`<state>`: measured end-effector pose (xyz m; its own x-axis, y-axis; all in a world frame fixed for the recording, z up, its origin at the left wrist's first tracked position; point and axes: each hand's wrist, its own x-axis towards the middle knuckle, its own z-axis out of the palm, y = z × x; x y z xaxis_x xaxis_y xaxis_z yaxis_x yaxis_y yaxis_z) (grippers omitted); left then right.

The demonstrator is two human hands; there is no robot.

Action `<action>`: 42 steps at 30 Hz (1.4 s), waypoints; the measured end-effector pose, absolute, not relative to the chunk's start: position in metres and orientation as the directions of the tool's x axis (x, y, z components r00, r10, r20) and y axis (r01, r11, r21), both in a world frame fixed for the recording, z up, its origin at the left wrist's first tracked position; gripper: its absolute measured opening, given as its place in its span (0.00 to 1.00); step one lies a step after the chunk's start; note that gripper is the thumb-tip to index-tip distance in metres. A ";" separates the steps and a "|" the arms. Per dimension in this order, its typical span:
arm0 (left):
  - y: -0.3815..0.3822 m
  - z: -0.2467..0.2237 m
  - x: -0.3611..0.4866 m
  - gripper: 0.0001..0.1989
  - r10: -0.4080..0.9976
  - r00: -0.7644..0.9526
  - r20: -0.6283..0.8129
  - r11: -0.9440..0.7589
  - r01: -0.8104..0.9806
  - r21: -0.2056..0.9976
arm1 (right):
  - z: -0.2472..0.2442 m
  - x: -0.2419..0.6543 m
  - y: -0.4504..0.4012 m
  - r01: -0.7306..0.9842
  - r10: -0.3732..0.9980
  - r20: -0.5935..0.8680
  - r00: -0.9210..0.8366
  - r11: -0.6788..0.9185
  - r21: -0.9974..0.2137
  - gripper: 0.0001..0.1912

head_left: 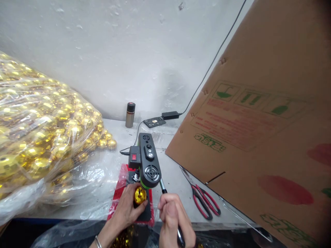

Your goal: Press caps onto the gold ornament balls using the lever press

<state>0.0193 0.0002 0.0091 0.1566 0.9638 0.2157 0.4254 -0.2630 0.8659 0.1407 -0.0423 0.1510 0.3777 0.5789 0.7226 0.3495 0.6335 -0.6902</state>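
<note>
A shiny gold ball (140, 195) sits under the head of a small black machine (150, 162) with a red switch. My left hand (129, 206) curls around the ball, thumb at its lower right and fingers at its upper left. My right hand (174, 220) is closed around the black-ended metal lever (162, 187) at the machine's right side. Beneath the machine's dark base lies a red tray (116, 203), partly covered by clear plastic.
At the left lies a big clear bag of gold balls (46, 127). Red-handled scissors (201, 199) lie right of the lever, beside a large cardboard box (248, 120). A capped bottle (130, 115) and a black adapter (170, 115) with a cable stand near the wall.
</note>
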 end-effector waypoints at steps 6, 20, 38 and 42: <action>0.000 0.011 0.020 0.18 0.966 0.146 0.215 -0.258 0.423 0.869 | 0.141 0.141 -0.046 0.412 0.562 0.752 0.345 0.629 -0.659 0.20; 0.000 0.009 0.023 0.17 0.971 0.107 0.216 -0.241 0.454 0.858 | 0.095 0.136 -0.034 0.494 0.401 0.812 0.424 0.649 -0.579 0.23; 0.001 0.001 0.026 0.17 0.972 0.096 0.216 -0.236 0.462 0.855 | 0.086 0.131 -0.033 0.452 0.399 0.802 0.444 0.673 -0.586 0.22; 0.002 0.001 0.026 0.16 0.971 0.099 0.217 -0.238 0.468 0.851 | 0.083 0.133 -0.031 0.467 0.385 0.817 0.429 0.680 -0.566 0.22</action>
<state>0.0262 0.0019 0.0007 0.0990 0.9712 0.2169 0.4682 -0.2378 0.8510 0.1331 -0.0312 0.0826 0.4290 0.3853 0.8170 0.4667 0.6799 -0.5657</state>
